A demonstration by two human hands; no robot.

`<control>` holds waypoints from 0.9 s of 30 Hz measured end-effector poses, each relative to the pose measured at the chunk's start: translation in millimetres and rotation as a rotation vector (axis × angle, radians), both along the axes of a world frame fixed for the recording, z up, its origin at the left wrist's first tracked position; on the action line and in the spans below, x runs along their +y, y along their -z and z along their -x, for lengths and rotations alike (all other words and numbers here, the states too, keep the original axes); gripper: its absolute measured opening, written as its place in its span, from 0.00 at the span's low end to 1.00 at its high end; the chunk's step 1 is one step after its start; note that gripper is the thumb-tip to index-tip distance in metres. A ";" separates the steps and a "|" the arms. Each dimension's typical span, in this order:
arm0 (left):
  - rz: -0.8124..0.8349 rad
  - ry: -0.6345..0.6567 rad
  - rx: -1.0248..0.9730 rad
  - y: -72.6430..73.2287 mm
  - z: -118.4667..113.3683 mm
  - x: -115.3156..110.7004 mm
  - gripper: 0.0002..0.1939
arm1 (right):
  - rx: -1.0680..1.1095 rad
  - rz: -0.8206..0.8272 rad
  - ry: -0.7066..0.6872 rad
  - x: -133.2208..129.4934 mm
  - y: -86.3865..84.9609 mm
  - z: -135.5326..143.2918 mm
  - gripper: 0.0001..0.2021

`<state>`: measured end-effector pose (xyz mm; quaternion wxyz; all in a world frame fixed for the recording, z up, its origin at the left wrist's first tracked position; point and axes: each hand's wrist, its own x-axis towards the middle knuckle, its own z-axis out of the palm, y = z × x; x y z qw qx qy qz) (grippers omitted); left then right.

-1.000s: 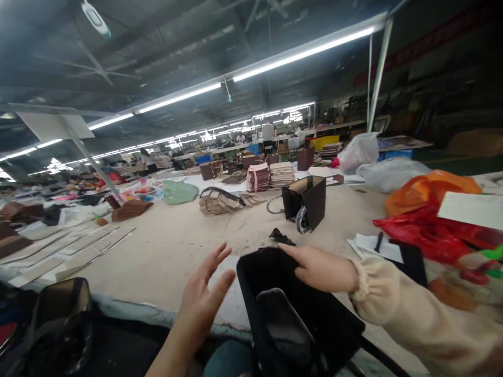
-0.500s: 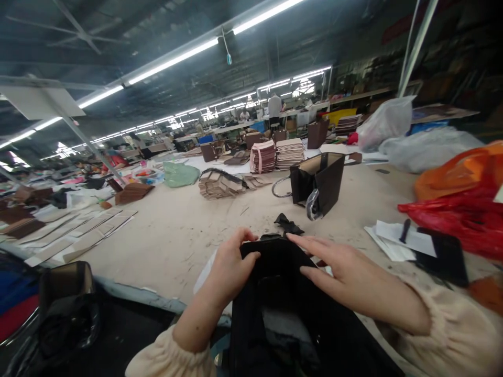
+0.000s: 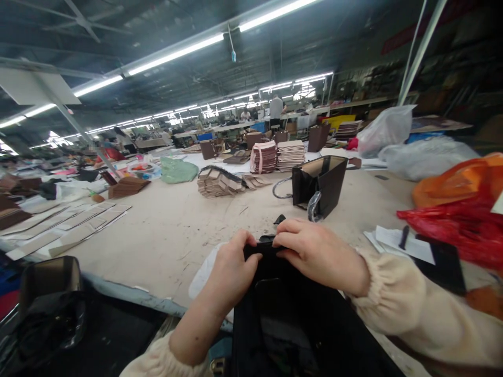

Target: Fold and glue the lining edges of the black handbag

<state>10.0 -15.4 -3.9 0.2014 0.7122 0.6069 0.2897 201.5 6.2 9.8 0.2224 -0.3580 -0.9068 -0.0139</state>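
Observation:
A black bag (image 3: 298, 319) stands open in front of me at the bottom centre, its dark inside facing up. My left hand (image 3: 234, 267) pinches its far rim, thumb inside and fingers outside. Close beside it, my right hand (image 3: 310, 251) grips the same rim with bent fingers. Just beyond the hands lie small black scraps (image 3: 279, 219). Farther back on the table (image 3: 168, 225) stands another dark bag (image 3: 328, 183) with plastic-wrapped handles.
Stacked pieces (image 3: 220, 181) and a green plastic bag (image 3: 178, 170) lie beyond. Flat panels (image 3: 74, 225) are on the left, above a dark bag (image 3: 51, 293). At right are red plastic (image 3: 451, 225), white papers (image 3: 404, 244) and a black piece (image 3: 448, 267). People stand far back.
My right hand has moved left and closed on the rim; its fingers were stretched out before. My left hand keeps its pinch. The view has shifted slightly.

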 end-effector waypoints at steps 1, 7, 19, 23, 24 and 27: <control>-0.003 0.003 -0.002 0.5 0.3 0.2 0.06 | -0.007 -0.010 0.005 0.8 0.5 0.5 0.04; -0.027 0.049 -0.041 1.8 -0.4 0.6 0.06 | -0.054 -0.042 -0.016 5.4 -0.8 1.6 0.04; -0.057 0.087 -0.020 -0.3 -1.1 -0.5 0.08 | -0.042 -0.047 -0.058 6.9 -3.3 4.6 0.04; -0.069 0.050 0.013 0.5 -1.7 -0.4 0.06 | -0.129 -0.085 -0.013 5.5 -6.7 8.2 0.04; -0.068 0.035 0.019 0.9 -1.7 -0.1 0.06 | -0.145 -0.094 -0.011 5.2 -7.4 9.3 0.05; -0.063 0.012 0.014 1.8 -1.6 0.7 0.09 | -0.168 -0.098 -0.030 5.9 -8.3 11.2 0.07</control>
